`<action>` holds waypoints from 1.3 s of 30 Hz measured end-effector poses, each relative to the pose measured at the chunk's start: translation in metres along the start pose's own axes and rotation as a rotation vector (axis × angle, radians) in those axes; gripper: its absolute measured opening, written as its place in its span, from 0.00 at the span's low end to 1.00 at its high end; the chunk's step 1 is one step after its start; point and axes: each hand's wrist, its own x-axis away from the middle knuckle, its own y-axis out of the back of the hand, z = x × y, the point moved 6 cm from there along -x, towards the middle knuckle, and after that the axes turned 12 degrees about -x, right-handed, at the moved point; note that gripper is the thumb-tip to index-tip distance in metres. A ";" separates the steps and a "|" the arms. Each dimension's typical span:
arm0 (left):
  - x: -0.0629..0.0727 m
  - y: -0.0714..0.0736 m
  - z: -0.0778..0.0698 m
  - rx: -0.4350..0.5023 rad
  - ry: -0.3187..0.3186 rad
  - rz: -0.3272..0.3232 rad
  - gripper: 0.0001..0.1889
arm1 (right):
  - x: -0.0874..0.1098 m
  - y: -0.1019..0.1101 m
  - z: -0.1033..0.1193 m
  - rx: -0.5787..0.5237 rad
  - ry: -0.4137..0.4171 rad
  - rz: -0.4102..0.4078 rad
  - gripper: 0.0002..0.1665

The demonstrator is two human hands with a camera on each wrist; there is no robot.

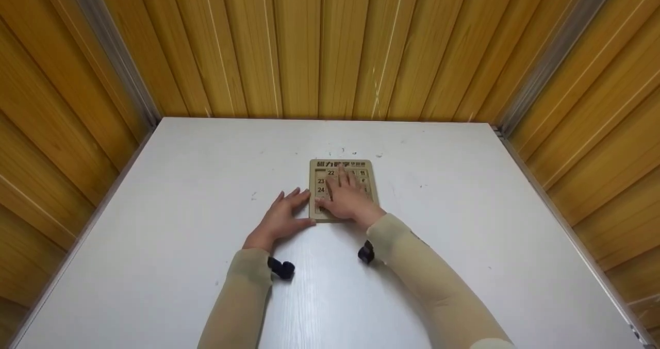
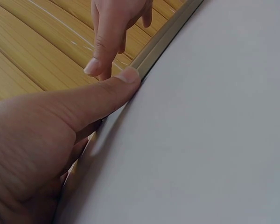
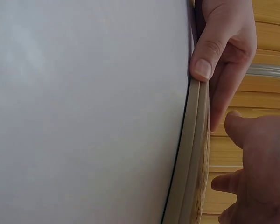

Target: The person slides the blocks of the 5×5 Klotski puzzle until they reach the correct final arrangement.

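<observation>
A beige sliding number puzzle (image 1: 312,176) lies flat on the white table, its numbered tiles partly hidden under a hand. My left hand (image 1: 281,219) holds its near left corner, thumb on the near edge and fingers along the left side. Over the tiles my right hand (image 1: 349,199) is spread, fingers pointing away from me. In the left wrist view the left thumb (image 2: 102,95) presses the puzzle's edge (image 2: 163,39). From the right wrist, the left hand (image 3: 226,42) grips the end of the puzzle (image 3: 189,140), and the right hand (image 3: 266,163) hovers close over its face.
The white table (image 1: 154,235) reaches to a yellow wood-patterned wall (image 1: 299,50) at the back, with similar walls on both sides. Small dark marks dot the tabletop around the puzzle. A black wrist camera (image 1: 281,269) sits on the left sleeve, another (image 1: 366,252) on the right.
</observation>
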 end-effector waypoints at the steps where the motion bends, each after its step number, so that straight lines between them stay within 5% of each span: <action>1: 0.000 0.000 0.000 -0.002 0.001 -0.001 0.43 | -0.001 0.002 -0.002 -0.004 -0.010 -0.010 0.50; 10: 0.000 -0.001 -0.001 -0.008 -0.005 -0.008 0.43 | -0.011 0.007 -0.014 0.008 -0.051 -0.049 0.50; 22: -0.002 -0.001 0.001 -0.011 -0.007 -0.006 0.43 | -0.013 0.003 -0.003 -0.028 -0.086 -0.041 0.49; 39: -0.002 -0.001 0.000 -0.016 -0.028 -0.015 0.43 | -0.019 -0.003 0.002 -0.035 -0.019 -0.005 0.51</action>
